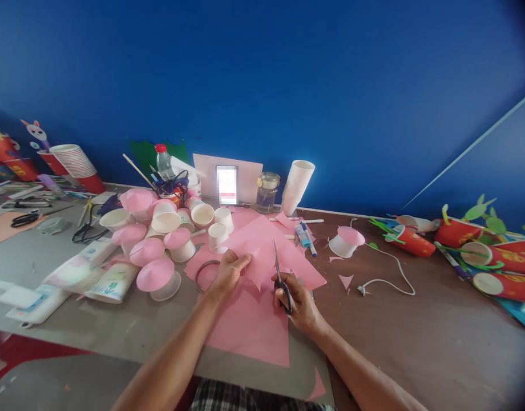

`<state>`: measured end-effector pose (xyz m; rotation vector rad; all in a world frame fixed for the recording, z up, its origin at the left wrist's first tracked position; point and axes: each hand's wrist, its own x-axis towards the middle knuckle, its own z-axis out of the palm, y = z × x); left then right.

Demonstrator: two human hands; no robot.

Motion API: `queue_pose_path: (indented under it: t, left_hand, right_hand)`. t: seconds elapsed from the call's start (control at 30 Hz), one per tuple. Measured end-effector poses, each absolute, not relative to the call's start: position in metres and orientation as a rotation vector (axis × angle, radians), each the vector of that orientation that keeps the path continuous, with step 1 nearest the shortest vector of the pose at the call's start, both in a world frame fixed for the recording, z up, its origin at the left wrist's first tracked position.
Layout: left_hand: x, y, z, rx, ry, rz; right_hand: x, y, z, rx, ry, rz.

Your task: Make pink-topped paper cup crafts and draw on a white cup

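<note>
One sheet point(259, 264) clamped in left fingers point(241, 264), one pair of scissors point(283, 287) in right fingers point(294, 283), room along desk's point(125, 331) front edge.

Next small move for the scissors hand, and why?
Probably ease the scissors onto the near edge of the pink paper. The right hand grips them with blades pointing away from the body, alongside the paper that the left hand pinches. Whether the blades already touch it is unclear.

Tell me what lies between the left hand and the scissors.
Pink paper fills that stretch in the head view; the left hand pinches it, and the right hand holds the scissors.
</note>
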<state>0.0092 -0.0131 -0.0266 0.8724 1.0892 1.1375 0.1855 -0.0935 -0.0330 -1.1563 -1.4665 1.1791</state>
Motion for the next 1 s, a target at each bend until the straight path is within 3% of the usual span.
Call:
queue_pose_path:
  t: [1.0]
  left_hand:
    - [0.0045, -0.0063, -0.0329, 0.951, 1.072, 1.209]
  right_hand:
    - [0.1865, -0.0931, -0.0343, -1.183, -1.470, 1.185]
